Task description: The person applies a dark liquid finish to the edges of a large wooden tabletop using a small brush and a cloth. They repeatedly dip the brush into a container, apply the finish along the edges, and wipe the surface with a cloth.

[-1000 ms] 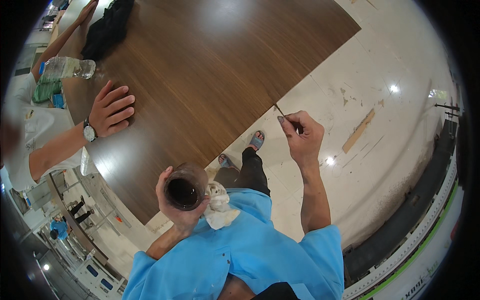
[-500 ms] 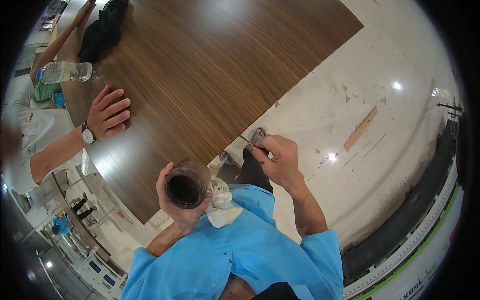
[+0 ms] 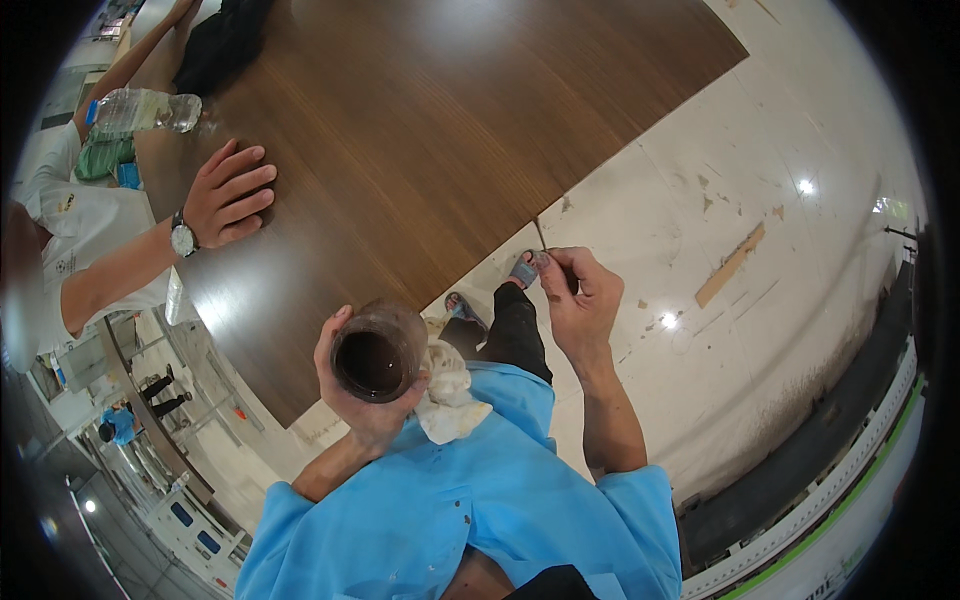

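Note:
My left hand (image 3: 375, 425) is wrapped round a clear jar (image 3: 405, 325) with dark liquid inside, its open mouth facing up. A crumpled, stained white rag (image 3: 445, 400) hangs against the same hand, beside the jar. Between the thumb and fingers of my right hand (image 3: 585, 310) is a thin dark stick (image 3: 541, 232), its free tip close to the edge of the brown wood-grain table (image 3: 430, 150). I cannot make out what kind of tip it has.
Across the table's left side, a co-worker's hand (image 3: 232, 195) with a wristwatch rests on the surface. A clear water bottle (image 3: 150, 110) and a black cloth (image 3: 222, 50) lie behind it. A flat strip (image 3: 730, 265) lies on the pale floor at right, near scattered scraps.
My right hand has moved a little right and away from me, with the stick now pointing more upright at the table edge. The left hand still holds the jar.

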The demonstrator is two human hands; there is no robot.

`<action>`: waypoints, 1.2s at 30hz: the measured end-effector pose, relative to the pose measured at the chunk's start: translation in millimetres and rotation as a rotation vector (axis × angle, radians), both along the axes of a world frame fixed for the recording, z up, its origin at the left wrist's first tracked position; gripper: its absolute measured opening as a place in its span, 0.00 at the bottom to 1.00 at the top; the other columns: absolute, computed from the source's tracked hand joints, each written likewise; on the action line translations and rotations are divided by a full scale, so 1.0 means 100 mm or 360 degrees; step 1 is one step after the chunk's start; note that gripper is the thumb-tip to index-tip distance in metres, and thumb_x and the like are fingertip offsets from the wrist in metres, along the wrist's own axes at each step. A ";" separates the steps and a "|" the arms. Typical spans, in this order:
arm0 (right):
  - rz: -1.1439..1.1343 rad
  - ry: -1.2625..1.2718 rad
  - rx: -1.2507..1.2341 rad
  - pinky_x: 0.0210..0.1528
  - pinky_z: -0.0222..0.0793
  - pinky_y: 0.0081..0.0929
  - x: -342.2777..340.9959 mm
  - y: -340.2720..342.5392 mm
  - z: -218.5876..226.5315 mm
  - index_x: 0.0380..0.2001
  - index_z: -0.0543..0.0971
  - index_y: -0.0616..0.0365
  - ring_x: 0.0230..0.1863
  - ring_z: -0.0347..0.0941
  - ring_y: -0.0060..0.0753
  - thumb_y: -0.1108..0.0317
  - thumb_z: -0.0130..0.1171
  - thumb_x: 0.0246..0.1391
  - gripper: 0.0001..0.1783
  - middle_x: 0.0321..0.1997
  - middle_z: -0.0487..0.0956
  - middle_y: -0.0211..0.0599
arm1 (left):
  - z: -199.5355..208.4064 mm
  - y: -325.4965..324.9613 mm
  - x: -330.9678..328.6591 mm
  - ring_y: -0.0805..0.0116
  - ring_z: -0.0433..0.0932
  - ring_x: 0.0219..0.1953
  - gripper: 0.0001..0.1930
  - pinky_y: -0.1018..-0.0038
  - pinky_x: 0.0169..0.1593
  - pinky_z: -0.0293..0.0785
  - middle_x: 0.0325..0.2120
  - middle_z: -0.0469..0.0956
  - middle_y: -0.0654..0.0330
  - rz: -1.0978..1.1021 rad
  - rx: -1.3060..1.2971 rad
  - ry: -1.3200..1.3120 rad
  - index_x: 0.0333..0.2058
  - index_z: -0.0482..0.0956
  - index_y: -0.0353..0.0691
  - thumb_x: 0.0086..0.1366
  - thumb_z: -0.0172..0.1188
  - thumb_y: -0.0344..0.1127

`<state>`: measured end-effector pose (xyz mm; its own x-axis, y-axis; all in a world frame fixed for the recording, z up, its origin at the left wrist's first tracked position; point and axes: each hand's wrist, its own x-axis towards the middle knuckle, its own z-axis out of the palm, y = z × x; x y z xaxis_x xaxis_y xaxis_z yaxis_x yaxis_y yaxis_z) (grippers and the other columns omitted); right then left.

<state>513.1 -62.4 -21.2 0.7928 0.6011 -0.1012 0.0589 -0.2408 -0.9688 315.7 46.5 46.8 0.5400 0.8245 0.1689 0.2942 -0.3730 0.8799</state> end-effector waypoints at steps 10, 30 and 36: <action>0.0524 0.0626 0.0541 0.46 0.71 0.21 -0.60 -0.13 0.17 0.55 0.74 0.66 0.41 0.77 0.24 0.80 0.56 0.53 0.24 0.38 0.82 0.37 | -0.06 -0.10 0.11 0.61 0.72 0.55 0.48 0.69 0.58 0.70 0.56 0.67 0.52 0.0048 -0.0232 -0.0276 0.63 0.57 0.33 0.42 0.75 0.25; 0.0161 -0.1443 0.0344 0.57 0.71 0.39 0.36 0.79 0.23 0.45 0.79 0.67 0.52 0.77 0.45 0.77 0.61 0.51 0.16 0.47 0.81 0.45 | -0.18 -0.37 -0.08 0.46 0.72 0.57 0.53 0.57 0.57 0.72 0.59 0.62 0.44 -0.0752 -0.0381 -0.0547 0.63 0.50 0.33 0.45 0.80 0.34; 0.0442 -0.1764 0.0077 0.62 0.68 0.41 0.62 0.75 0.15 0.42 0.82 0.60 0.55 0.76 0.42 0.77 0.58 0.52 0.13 0.50 0.82 0.40 | -0.19 -0.44 -0.46 0.46 0.75 0.55 0.53 0.59 0.56 0.74 0.56 0.64 0.45 -0.0542 -0.0219 -0.0434 0.62 0.51 0.32 0.45 0.80 0.36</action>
